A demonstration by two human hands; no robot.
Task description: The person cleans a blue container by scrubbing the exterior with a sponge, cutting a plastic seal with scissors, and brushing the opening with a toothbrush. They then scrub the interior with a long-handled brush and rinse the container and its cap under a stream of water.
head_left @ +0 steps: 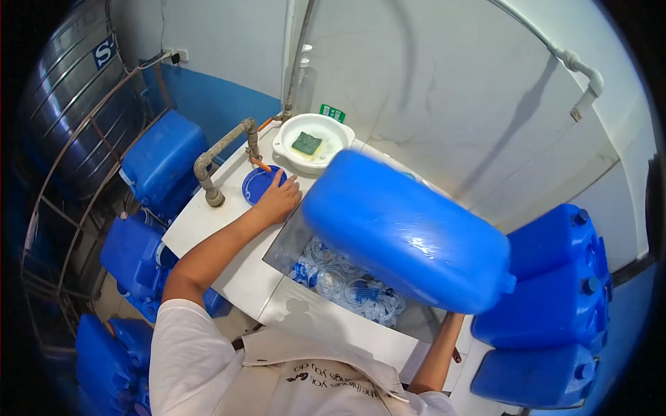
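A large blue water jug [409, 232] lies tilted over the sink [277, 249]. My right forearm [442, 353] reaches to its lower right end; the jug hides the fingers of my right hand, which supports it there. My left hand [279, 200] is on the white counter at the edge of a round blue lid [258, 188], fingers stretched out and apart. A small orange handle [261, 164] lies just beyond the fingertips. Below the jug, the sink holds a heap of clear plastic wrapping [340, 277] with blue print.
A white basin [281, 143] with a green sponge [306, 143] stands behind the lid, near a bent pipe [220, 147]. Several blue jugs [538, 305] line the right side; more [163, 156] stand at left, beside a metal tank [76, 104]. A wall rises behind the counter.
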